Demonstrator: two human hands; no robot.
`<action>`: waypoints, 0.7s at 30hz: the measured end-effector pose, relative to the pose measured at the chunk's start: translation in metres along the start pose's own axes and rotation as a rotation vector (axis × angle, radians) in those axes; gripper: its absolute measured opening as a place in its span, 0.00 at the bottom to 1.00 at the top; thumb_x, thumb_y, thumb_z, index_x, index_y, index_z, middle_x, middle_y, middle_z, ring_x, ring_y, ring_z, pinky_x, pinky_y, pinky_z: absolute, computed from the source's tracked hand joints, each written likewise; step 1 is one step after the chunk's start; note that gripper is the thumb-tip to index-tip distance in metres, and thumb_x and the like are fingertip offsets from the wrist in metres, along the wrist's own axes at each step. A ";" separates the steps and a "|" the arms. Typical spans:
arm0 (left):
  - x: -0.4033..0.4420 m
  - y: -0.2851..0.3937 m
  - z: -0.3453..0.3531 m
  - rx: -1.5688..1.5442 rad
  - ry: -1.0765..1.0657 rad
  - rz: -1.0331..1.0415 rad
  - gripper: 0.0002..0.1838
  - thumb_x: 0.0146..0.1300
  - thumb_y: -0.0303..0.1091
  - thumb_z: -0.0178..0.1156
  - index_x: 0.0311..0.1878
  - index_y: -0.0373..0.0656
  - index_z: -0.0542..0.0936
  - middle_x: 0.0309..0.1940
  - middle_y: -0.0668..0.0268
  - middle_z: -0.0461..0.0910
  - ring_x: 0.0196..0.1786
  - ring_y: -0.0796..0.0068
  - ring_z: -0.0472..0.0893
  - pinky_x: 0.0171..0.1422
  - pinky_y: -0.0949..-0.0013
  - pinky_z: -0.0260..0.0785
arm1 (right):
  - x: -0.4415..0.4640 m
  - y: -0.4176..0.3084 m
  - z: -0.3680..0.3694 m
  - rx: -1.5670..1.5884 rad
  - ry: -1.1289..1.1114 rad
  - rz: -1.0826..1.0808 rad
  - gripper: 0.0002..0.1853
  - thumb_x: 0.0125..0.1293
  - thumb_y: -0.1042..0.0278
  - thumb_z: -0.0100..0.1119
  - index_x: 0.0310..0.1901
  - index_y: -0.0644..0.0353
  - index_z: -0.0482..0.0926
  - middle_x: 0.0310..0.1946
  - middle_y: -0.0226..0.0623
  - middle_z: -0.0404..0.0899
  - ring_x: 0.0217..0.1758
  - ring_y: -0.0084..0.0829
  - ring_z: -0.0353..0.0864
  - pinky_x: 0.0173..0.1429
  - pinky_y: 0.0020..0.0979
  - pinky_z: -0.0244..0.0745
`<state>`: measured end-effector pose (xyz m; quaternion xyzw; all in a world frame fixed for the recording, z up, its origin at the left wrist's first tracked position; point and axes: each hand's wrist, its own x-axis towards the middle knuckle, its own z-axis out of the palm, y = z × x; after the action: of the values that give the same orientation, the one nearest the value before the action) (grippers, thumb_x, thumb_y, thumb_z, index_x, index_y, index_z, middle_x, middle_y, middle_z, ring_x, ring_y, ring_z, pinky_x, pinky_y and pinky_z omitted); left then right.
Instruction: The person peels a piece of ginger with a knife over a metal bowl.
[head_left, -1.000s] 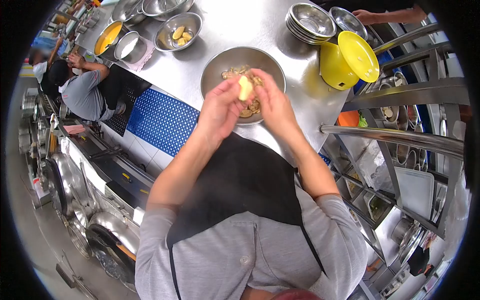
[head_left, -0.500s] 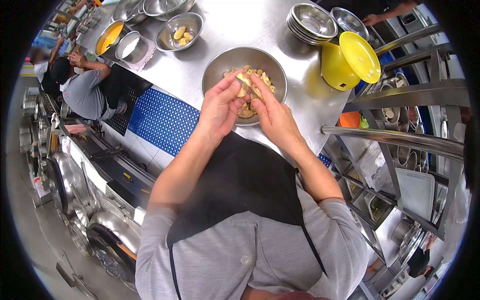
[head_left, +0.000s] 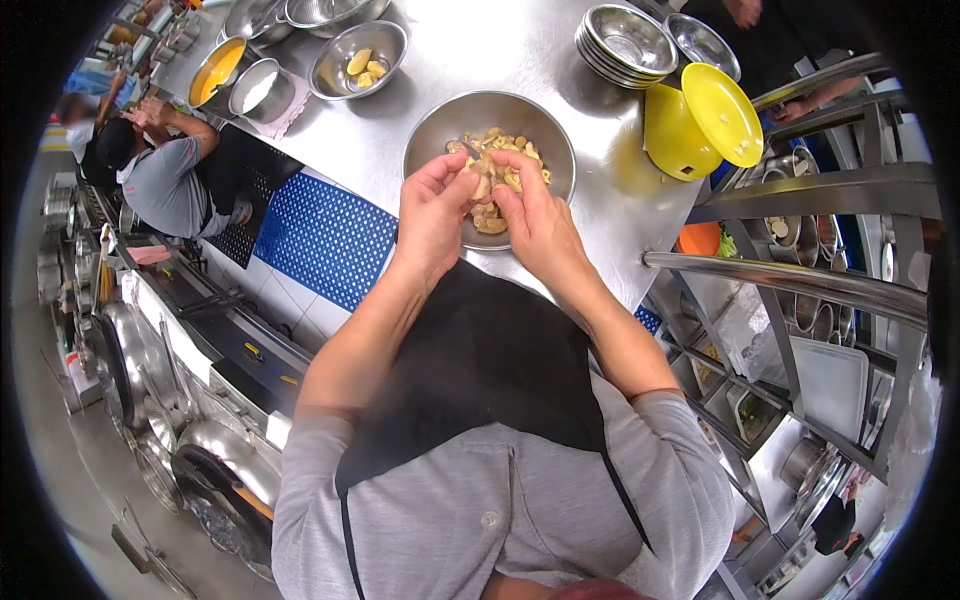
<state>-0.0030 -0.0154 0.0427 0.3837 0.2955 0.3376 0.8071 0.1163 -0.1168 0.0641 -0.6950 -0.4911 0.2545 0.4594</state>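
Above a wide steel bowl [head_left: 424,136], my two hands meet close together. My left hand [head_left: 434,214] is closed, pinching a knobbly, pale-brown piece of ginger [head_left: 482,186] between thumb and fingers. Closed against the same piece is my right hand [head_left: 541,219], its thumb below and forefinger above. A thin dark metal blade [head_left: 469,150] shows at the ginger's upper edge; it seems to come from my right hand, but its handle is hidden. Unpeeled-looking ginger pieces and scraps [head_left: 488,218] lie in the bowl under my fingers.
A smaller steel bowl [head_left: 330,79] holds peeled yellow pieces. Pots with orange [head_left: 217,68] and white contents stand at the left. Stacked bowls [head_left: 622,45] and a yellow container [head_left: 672,135] stand right, beside a metal rack [head_left: 800,282]. A co-worker [head_left: 172,180] crouches or sits left.
Both hands have shifted slightly and the ginger is turned, showing more brown skin than the yellow side seen before. A co-worker's hand at the upper right has moved.
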 end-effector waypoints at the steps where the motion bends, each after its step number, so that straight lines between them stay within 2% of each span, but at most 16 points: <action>1: 0.000 -0.001 -0.001 0.032 0.001 0.005 0.11 0.72 0.25 0.59 0.54 0.34 0.80 0.47 0.61 0.84 0.47 0.74 0.83 0.54 0.66 0.78 | 0.002 0.004 0.002 0.036 0.013 -0.018 0.19 0.77 0.66 0.48 0.66 0.51 0.64 0.39 0.54 0.85 0.39 0.66 0.82 0.42 0.56 0.77; 4: -0.003 -0.006 -0.002 0.138 0.003 0.039 0.13 0.71 0.25 0.59 0.56 0.32 0.79 0.46 0.62 0.84 0.48 0.75 0.83 0.55 0.68 0.78 | 0.011 0.020 0.011 -0.020 0.151 -0.246 0.17 0.79 0.63 0.47 0.64 0.53 0.64 0.29 0.47 0.84 0.26 0.54 0.83 0.30 0.46 0.77; 7: -0.008 -0.008 0.004 0.124 -0.059 0.012 0.15 0.73 0.26 0.57 0.60 0.32 0.78 0.49 0.60 0.83 0.50 0.73 0.83 0.57 0.68 0.76 | 0.017 0.013 -0.011 0.457 -0.131 0.456 0.16 0.81 0.59 0.44 0.63 0.54 0.65 0.21 0.36 0.75 0.16 0.32 0.73 0.19 0.33 0.66; 8: -0.009 -0.006 0.005 0.101 -0.088 -0.006 0.15 0.74 0.27 0.56 0.61 0.32 0.77 0.50 0.59 0.83 0.51 0.71 0.83 0.59 0.67 0.75 | 0.019 0.019 -0.012 0.573 -0.179 0.486 0.18 0.82 0.56 0.42 0.66 0.55 0.65 0.19 0.28 0.67 0.14 0.18 0.62 0.15 0.25 0.55; 11: 0.000 -0.001 0.005 -0.069 -0.117 -0.110 0.16 0.76 0.31 0.54 0.61 0.33 0.77 0.52 0.58 0.82 0.52 0.69 0.83 0.59 0.67 0.76 | 0.017 0.018 -0.014 0.664 -0.181 0.513 0.24 0.82 0.57 0.42 0.73 0.55 0.59 0.20 0.31 0.69 0.15 0.20 0.65 0.17 0.26 0.60; 14: 0.002 0.004 0.008 -0.085 -0.076 -0.174 0.17 0.78 0.36 0.52 0.60 0.34 0.78 0.52 0.58 0.82 0.52 0.67 0.83 0.58 0.67 0.76 | 0.003 0.004 -0.016 0.382 -0.056 0.417 0.28 0.81 0.56 0.42 0.77 0.54 0.55 0.23 0.31 0.72 0.19 0.19 0.68 0.21 0.25 0.65; 17: 0.004 0.004 0.009 -0.054 0.003 -0.231 0.18 0.79 0.39 0.51 0.58 0.34 0.79 0.49 0.60 0.82 0.49 0.68 0.82 0.55 0.68 0.76 | -0.005 -0.003 -0.016 0.365 -0.073 0.358 0.29 0.81 0.56 0.44 0.78 0.54 0.56 0.27 0.32 0.76 0.23 0.19 0.71 0.26 0.25 0.69; 21: 0.015 0.004 0.006 0.113 0.115 -0.429 0.19 0.80 0.42 0.49 0.55 0.34 0.79 0.46 0.62 0.82 0.43 0.70 0.80 0.49 0.70 0.75 | -0.008 -0.002 -0.018 0.327 -0.084 0.400 0.28 0.80 0.56 0.45 0.77 0.55 0.58 0.31 0.33 0.77 0.26 0.20 0.73 0.29 0.27 0.70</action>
<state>0.0090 -0.0048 0.0465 0.3370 0.4343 0.1626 0.8194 0.1272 -0.1314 0.0730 -0.6837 -0.3149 0.4446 0.4854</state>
